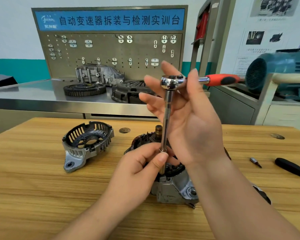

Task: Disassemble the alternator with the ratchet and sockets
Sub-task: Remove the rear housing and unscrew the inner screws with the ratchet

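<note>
Forearms come in from bottom edge, both over the wood bench [33, 187]. L hand [142, 163] sits low, thumb and fingers pinched round the lower end of a long extension bar [167, 122], just above the alternator [173, 186]. Bar stands near upright; its tip goes down into the alternator body at a spot near the front lug, exact contact hidden by the thumb. R hand [185, 111] is higher, fingers spread loose, not clenched; fingertips steady the ratchet [194, 80] at its chrome head, palm behind the bar. Can't tell how firmly R grips, looks like light touch only. Ratchet handle, red and black, sticks out to the right, roughly level.

Alternator sits mid-bench, partly under both hands, copper windings and shaft end showing on top. Removed end cover [87, 144], slotted, lies open side up, well apart to the left. Right of the alternator: small bit [255, 161] lying flat, and beyond it a black handle [293, 168] angled off toward the edge.

Behind: steel counter [33, 90] w/ ring gear [84, 89], clutch cover [128, 92] and a cast housing [97, 73], pegboard [111, 52] w/ blue sign above. Teal motor [275, 71] at far right.
</note>
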A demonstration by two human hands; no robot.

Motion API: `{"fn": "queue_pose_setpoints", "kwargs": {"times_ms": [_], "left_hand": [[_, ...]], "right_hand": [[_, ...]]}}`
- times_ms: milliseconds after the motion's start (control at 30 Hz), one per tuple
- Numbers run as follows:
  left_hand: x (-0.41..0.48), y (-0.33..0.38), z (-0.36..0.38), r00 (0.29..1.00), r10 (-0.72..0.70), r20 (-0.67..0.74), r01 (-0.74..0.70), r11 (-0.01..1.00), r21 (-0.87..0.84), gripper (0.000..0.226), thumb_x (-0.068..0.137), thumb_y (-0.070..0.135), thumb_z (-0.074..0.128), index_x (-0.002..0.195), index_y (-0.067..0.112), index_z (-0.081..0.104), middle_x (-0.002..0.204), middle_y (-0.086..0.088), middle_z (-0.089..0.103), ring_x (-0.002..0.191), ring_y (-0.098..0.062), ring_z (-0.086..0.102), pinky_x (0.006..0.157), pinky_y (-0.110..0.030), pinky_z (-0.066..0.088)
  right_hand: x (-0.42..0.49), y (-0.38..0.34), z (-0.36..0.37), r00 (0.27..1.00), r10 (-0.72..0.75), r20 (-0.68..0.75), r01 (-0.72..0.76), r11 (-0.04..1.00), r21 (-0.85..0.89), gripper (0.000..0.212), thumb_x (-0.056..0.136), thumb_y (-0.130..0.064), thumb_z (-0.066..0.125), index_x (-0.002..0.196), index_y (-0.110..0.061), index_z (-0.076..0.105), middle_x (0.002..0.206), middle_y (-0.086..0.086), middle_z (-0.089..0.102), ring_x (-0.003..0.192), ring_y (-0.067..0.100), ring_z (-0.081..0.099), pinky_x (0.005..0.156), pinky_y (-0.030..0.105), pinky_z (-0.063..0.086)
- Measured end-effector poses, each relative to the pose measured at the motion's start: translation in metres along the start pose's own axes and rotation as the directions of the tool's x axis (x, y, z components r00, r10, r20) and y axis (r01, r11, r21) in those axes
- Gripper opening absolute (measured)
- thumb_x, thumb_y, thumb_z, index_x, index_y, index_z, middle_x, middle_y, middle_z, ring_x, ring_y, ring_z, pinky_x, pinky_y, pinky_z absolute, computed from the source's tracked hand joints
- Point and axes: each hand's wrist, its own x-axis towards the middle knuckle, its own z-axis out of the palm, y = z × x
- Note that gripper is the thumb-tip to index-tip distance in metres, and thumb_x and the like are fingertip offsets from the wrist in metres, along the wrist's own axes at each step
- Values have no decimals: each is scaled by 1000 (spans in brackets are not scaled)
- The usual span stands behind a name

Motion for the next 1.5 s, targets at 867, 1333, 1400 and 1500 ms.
{"fn": "queue_pose_setpoints", "kwargs": {"times_ms": [867,1333,1400,1500], "left_hand": [[-1,1,3,998,24,-55,-22,999,37,19,91,28,52,86,28,70,83,19,72,81,2,65,70,-4,43],[-1,-1,2,998,50,-26,-49,999,22,17,86,26,52,84,22,69,73,19,68,70,5,61,64,-5,42],[-1,1,1,998,68,-6,-67,996,65,19,88,23,49,86,29,68,75,21,67,73,5,60,65,-4,40],[-1,-2,1,999,35,-2,-35,999,30,19,87,21,50,86,20,68,79,16,71,79,0,64,70,-6,43]], "right_hand": [[2,-1,0,985,-132,111,144,983,-112,32,99,-31,34,126,-26,51,124,-2,64,94,20,69,84,31,51],[1,1,2,994,-52,97,53,999,-10,33,96,-36,39,120,-24,58,114,-2,69,87,20,70,84,31,51],[2,0,-1,998,9,68,-12,999,42,39,94,-39,37,120,-20,58,105,2,72,85,21,70,81,30,52],[2,-2,0,994,-100,51,105,990,-90,29,94,-28,45,118,-25,61,114,-4,70,102,20,65,85,32,49]]}}
